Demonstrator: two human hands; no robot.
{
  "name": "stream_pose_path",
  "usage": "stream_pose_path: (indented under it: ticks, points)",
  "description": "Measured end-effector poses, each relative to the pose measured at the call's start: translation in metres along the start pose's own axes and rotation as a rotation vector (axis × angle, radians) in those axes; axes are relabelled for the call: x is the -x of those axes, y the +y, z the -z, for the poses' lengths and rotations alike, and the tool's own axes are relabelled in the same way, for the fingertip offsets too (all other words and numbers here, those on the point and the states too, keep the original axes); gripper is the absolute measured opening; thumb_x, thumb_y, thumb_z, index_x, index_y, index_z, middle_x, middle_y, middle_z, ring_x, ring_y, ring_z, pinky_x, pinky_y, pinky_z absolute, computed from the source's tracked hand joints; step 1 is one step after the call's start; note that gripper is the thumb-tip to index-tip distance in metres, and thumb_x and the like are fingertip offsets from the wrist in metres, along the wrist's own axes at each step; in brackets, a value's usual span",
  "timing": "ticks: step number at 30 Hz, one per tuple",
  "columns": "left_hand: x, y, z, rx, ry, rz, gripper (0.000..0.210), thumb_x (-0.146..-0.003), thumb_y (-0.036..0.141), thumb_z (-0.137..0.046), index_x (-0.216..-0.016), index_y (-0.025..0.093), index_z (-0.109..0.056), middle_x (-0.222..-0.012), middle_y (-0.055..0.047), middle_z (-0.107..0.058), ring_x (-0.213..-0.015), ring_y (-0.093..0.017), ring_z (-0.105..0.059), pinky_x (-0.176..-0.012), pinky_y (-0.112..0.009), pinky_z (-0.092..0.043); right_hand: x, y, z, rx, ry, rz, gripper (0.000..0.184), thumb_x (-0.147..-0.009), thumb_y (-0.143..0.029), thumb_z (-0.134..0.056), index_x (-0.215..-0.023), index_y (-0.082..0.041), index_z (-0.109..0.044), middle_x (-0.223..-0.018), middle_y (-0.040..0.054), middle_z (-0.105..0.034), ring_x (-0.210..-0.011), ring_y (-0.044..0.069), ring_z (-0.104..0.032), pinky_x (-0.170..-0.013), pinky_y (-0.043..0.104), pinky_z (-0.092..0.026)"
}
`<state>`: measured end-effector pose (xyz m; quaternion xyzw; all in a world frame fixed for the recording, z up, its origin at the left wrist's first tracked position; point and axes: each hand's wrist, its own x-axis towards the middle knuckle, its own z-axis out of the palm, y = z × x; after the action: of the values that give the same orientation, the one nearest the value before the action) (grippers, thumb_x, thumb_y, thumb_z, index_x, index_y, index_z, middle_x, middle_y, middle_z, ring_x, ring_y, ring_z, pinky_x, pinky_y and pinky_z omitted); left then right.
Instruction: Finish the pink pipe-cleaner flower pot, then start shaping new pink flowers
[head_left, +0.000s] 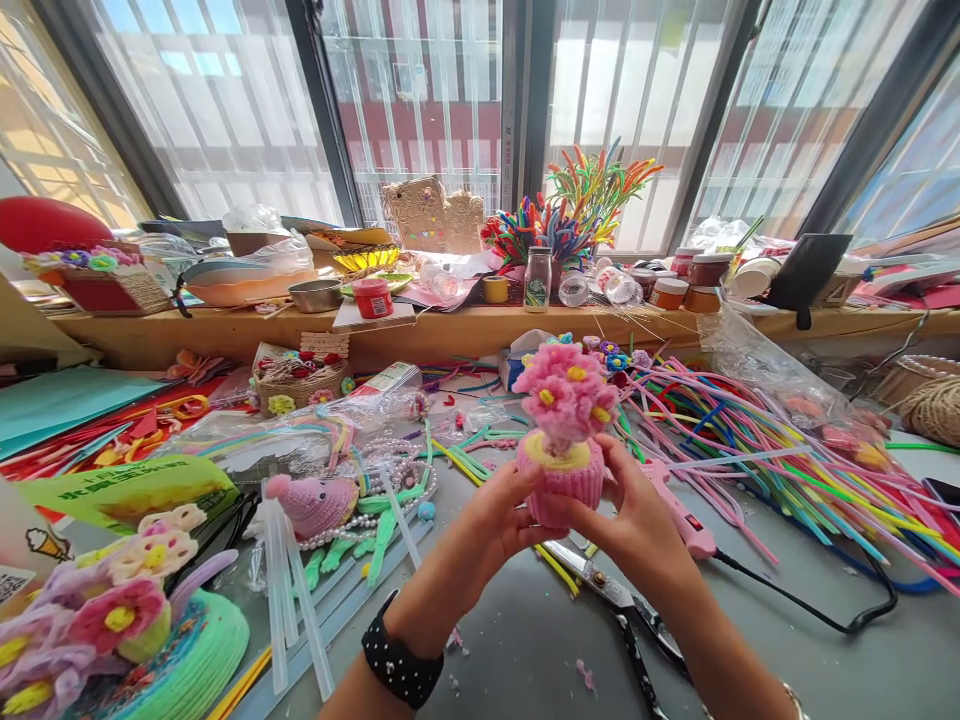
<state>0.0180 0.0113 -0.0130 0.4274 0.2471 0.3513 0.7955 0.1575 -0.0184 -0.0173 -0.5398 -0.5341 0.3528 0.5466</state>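
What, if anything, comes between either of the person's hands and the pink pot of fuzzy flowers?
Nothing visible does: the left hand and right hand both hold the pink pot directly. The scissors and pink glue gun lie nearby, but neither separates hand from pot.

"What's held there?"
"A pink pot (571,488) of fuzzy flowers (561,392), cupped between left hand (501,508) and right hand (639,508)."
"And on the grey table (525,650)?"
"Black-handled scissors (609,590), and a pink glue gun (697,541) beside the right hand."
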Motion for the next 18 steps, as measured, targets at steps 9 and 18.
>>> stream_pose_path:
  ticks: [9, 18]
  points:
    - [0.003, 0.014, 0.004, 0.096, 0.104, 0.091, 0.028, -0.077, 0.027, -0.054, -0.101, 0.017, -0.065, -0.099, -0.006, -0.069, -0.09, -0.019, -0.06, -0.074, -0.027, -0.045, 0.004, -0.004, -0.001, 0.237, -0.049, 0.241, 0.061, -0.063, -0.035, -0.07, -0.119, -0.024, -0.047, -0.121, 0.0072, -0.052, -0.112, 0.026, -0.047, -0.092, 0.039, -0.04]
    - [0.001, 0.031, 0.034, -0.057, 0.416, -0.019, 0.035, -0.07, 0.029, -0.058, -0.103, 0.018, -0.058, -0.093, -0.007, -0.068, -0.079, -0.019, -0.061, -0.062, -0.027, -0.047, -0.001, 0.001, 0.007, 0.315, -0.065, 0.112, 0.055, -0.069, -0.042, -0.063, -0.118, -0.021, -0.049, -0.117, 0.0092, -0.056, -0.109, 0.025, -0.05, -0.091, 0.04, -0.041]
